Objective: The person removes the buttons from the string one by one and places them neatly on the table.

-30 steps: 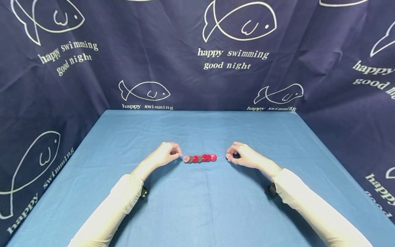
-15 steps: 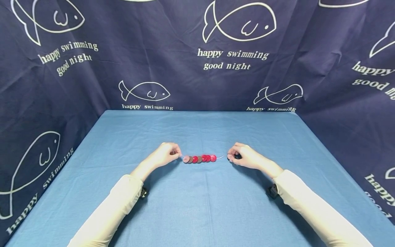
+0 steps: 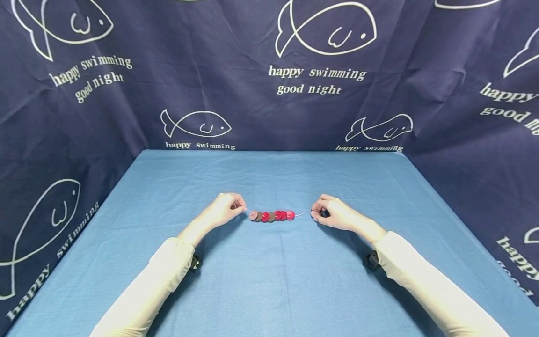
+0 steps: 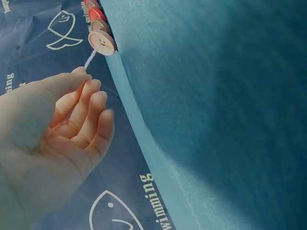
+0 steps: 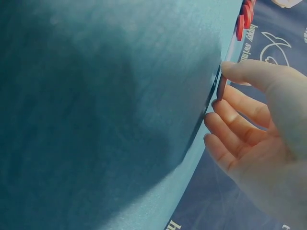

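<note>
Both arms in pale sleeves reach forward. Left hand (image 3: 225,209) has fingers curled, thumb and forefinger pinched together. Right hand (image 3: 332,214) is the same, fingertips pinched tight, knuckles up.

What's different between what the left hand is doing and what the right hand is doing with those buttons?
The left hand pinches only the thread, just short of the pale pink button that ends the row; the right hand pinches a loose button at the thread's other end. The left hand sits close to the row of buttons; the right hand is apart from it, bare thread between. Both have curled fingers, low over the blue tablecloth.
</note>
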The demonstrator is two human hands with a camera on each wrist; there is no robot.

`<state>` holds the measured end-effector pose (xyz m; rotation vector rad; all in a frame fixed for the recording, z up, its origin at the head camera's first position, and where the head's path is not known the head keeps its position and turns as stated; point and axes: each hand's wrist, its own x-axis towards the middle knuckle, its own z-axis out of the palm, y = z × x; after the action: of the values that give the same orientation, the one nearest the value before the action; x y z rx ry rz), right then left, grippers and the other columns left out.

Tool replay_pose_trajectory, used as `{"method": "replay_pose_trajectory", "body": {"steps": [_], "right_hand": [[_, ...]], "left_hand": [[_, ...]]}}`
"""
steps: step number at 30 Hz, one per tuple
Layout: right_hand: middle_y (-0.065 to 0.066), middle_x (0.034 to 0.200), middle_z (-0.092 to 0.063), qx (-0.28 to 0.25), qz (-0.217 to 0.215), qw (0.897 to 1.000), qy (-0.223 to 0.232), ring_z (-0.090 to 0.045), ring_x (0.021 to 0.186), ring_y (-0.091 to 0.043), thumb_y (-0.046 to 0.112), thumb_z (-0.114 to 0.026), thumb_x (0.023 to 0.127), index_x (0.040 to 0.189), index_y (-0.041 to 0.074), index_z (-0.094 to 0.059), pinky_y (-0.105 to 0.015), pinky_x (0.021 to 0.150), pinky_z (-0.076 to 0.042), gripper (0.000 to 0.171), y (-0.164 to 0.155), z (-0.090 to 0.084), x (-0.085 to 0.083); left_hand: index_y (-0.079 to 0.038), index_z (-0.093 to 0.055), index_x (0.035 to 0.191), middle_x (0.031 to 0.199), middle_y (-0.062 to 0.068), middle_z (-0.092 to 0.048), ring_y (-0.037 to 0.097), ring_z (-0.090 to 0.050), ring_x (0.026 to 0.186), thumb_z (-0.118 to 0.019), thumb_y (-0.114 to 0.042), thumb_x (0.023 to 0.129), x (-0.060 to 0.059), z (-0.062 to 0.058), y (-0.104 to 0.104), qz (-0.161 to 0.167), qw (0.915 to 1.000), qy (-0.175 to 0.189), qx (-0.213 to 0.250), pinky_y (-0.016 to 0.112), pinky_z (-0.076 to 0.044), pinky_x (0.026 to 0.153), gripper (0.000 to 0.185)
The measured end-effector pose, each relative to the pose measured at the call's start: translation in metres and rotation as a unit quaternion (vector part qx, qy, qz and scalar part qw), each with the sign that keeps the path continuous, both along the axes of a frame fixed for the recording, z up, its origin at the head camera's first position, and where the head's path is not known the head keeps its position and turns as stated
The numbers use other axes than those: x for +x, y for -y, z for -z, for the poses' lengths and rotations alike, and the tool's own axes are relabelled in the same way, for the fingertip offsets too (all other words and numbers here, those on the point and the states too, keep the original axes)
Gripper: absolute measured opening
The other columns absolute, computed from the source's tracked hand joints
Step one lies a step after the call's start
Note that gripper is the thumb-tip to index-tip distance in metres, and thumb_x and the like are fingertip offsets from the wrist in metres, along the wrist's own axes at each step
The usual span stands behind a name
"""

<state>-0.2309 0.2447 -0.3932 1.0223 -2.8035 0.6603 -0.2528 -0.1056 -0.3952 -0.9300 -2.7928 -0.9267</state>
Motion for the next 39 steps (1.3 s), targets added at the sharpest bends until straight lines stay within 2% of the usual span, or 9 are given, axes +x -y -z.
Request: {"method": "replay_pose_trajectory", "body": {"steps": [8,20,29,39], "right_hand": [[-0.003,0.081,-0.056,0.009,0.001,1.0,-0.007,-0.053,0.074,-0.016,0.01,-0.068,0.082,0.087,0.006,-0.068,-0.026,0.069,-0.045,0.006,0.0011,0.0002,-0.0006],[-0.005,0.078,-0.054,0.007,-0.006,1.0,-0.018,-0.049,0.07,-0.016,0.008,-0.067,0.082,0.085,0.005,-0.068,-0.025,0.064,-0.041,0.005,0.0017,0.0011,-0.0012],[-0.004,0.081,-0.055,0.011,-0.004,1.0,-0.012,-0.052,0.073,-0.017,0.009,-0.068,0.082,0.089,0.006,-0.069,-0.027,0.068,-0.044,0.008,0.0018,0.0023,-0.0013],[-0.008,0.087,-0.058,0.01,0.003,1.0,-0.02,-0.055,0.076,-0.02,0.01,-0.069,0.082,0.1,-0.001,-0.068,-0.031,0.07,-0.046,0.022,-0.0015,0.001,-0.0023]], "left_hand": [[-0.011,-0.065,0.08,0.075,0.001,-0.064,0.008,-0.053,0.064,-0.064,-0.013,0.087,-0.0006,-0.0008,0.0015,-0.016,0.9998,0.009,0.002,0.024,-0.045,0.062,0.007],[-0.01,-0.066,0.08,0.075,0.002,-0.065,0.009,-0.055,0.066,-0.065,-0.013,0.086,-0.0009,-0.0029,0.0018,-0.02,0.9998,-0.006,0.005,0.025,-0.045,0.062,0.007],[-0.01,-0.066,0.081,0.075,0.002,-0.065,0.008,-0.055,0.065,-0.065,-0.013,0.087,-0.0009,-0.0016,0.0012,-0.023,0.9997,0.005,0.005,0.025,-0.046,0.062,0.007],[-0.009,-0.066,0.081,0.075,0.003,-0.065,0.009,-0.055,0.064,-0.064,-0.013,0.087,-0.0028,0.0006,0.0006,-0.021,0.9998,0.006,0.005,0.024,-0.045,0.061,0.007]]}}
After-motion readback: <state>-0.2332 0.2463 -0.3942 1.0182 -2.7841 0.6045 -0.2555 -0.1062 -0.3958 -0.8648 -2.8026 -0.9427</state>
